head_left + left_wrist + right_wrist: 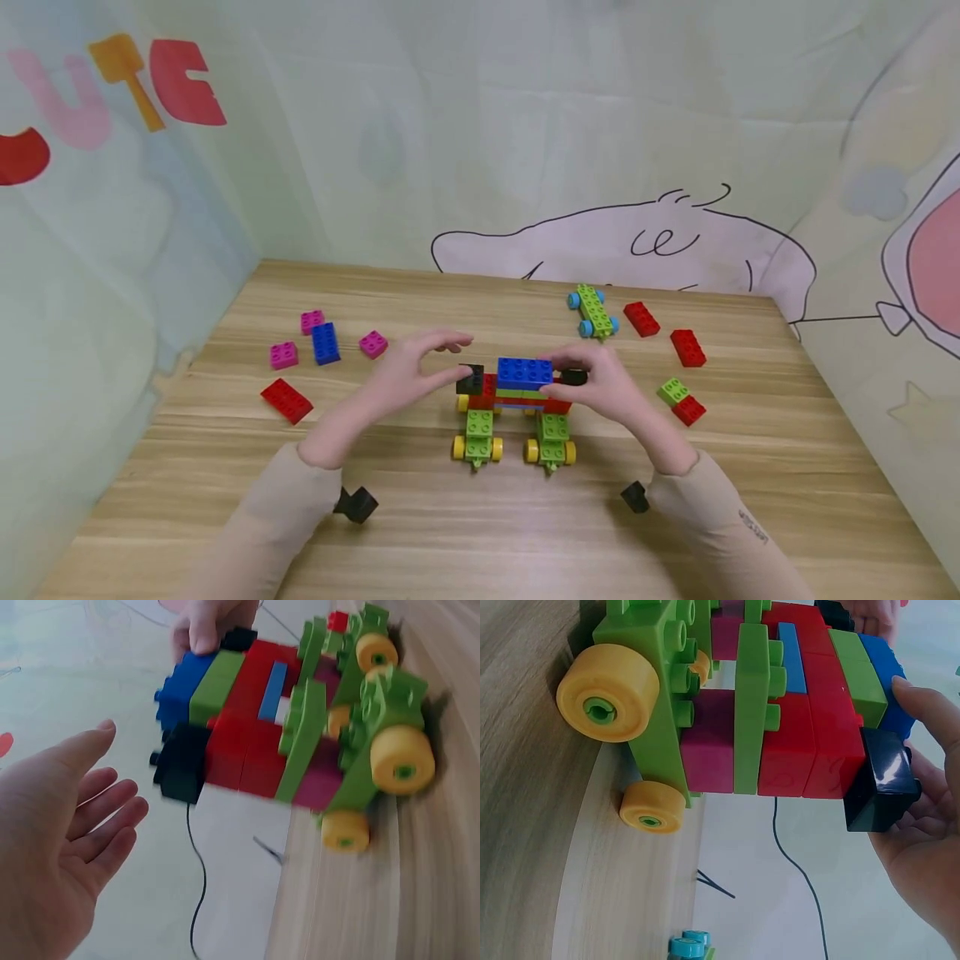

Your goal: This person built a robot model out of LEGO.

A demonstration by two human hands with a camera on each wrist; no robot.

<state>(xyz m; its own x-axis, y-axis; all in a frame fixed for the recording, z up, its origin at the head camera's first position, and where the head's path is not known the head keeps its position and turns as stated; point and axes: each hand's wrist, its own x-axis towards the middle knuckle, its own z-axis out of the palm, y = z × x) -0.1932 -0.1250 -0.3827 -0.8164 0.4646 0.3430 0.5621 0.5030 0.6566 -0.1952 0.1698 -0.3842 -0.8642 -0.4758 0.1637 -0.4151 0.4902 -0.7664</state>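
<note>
A vehicle built of toy bricks stands on two green wheeled bases (478, 450) with yellow wheels (403, 760). Stacked red bricks (836, 731) form its upper body, topped by a green layer (859, 679) and a long blue brick (525, 373). At the left end sits a black brick (470, 380), and another black brick (881, 784) is at the right end. My left hand (405, 367) hovers by the left black brick with fingers spread, holding nothing. My right hand (607, 383) pinches the right end of the blue brick between thumb and fingers; its fingertips are partly hidden.
On the wooden table (450, 533), pink bricks (284, 356), a blue brick (326, 343) and a red brick (287, 401) lie left. At right are red bricks (687, 347), a green brick (673, 391) and a green base (593, 312) with blue wheels. Printed cloth (525, 150) stands behind.
</note>
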